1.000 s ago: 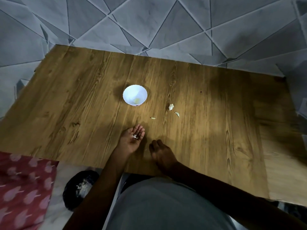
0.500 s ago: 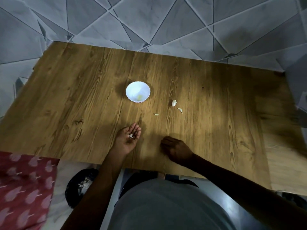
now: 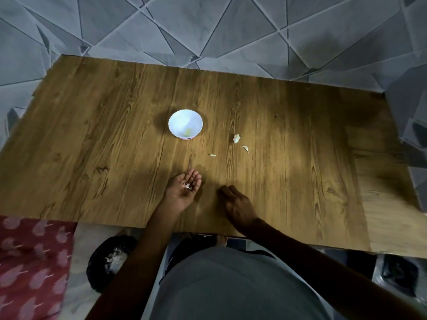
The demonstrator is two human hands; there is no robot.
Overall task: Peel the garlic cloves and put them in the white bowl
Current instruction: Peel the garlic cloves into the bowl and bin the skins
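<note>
Hard to make out: small whitish scraps of garlic skin (image 3: 187, 186) cupped in the upturned left hand (image 3: 182, 192), fingers loosely curled around them, palm up, resting on the wood-grain brown table top (image 3: 115, 146). Too small and dim to tell skin from clove there. Right hand (image 3: 238, 206) palm down on the table just beside the left, fingers bent and drawn together; whether anything sits pinched beneath, cannot tell. Both forearms in deep shadow, cut off at the bottom edge by a grey-clad torso (image 3: 231, 285).

Small round white bowl (image 3: 185, 123) upright near the table's middle, well ahead of the hands, one pale yellowish peeled clove (image 3: 188, 131) faint inside it. To the right of the bowl, three loose pale garlic pieces on the bare wood: a chunky white one (image 3: 236, 138), a curved sliver (image 3: 245, 148) just beside it, a thin sliver (image 3: 212, 155) nearer the hands. Peeled or not, unclear.

Wide bare wood left of the bowl and along the far edge; right end of the table dark and blurred. Below the near edge, a black bag (image 3: 111, 262) with whitish scraps inside, partly hidden by the left arm, beside a red patterned cloth (image 3: 32, 262). Grey triangular-patterned floor tiles (image 3: 208, 31) beyond the far edge.
</note>
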